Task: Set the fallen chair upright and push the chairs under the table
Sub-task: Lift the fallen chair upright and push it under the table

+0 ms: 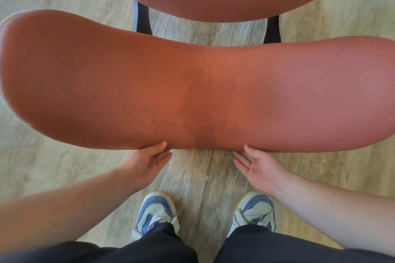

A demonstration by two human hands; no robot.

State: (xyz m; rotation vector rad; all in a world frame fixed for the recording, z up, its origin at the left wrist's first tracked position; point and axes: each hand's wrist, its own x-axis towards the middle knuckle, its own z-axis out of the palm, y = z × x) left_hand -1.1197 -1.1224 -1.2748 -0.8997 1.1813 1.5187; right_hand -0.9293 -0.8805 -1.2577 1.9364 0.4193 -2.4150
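Below, chair backrest (192, 92) runs left-right; both hands, left (147, 162), right (256, 166), spread flat, seemingly touching near edge.

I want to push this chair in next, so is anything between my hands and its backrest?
Nothing visible. The left hand and right hand are open at the near edge of the backrest, thumbs touching it. The table is not in view.

Lighting: bright, even daylight; soft, faint shadows on the floor (203, 177). Chair backrest (192, 92): warm patch at centre, cooler pinkish cast toward its right end. Image soft overall; wide-angle bowing and blur at the frame edges.
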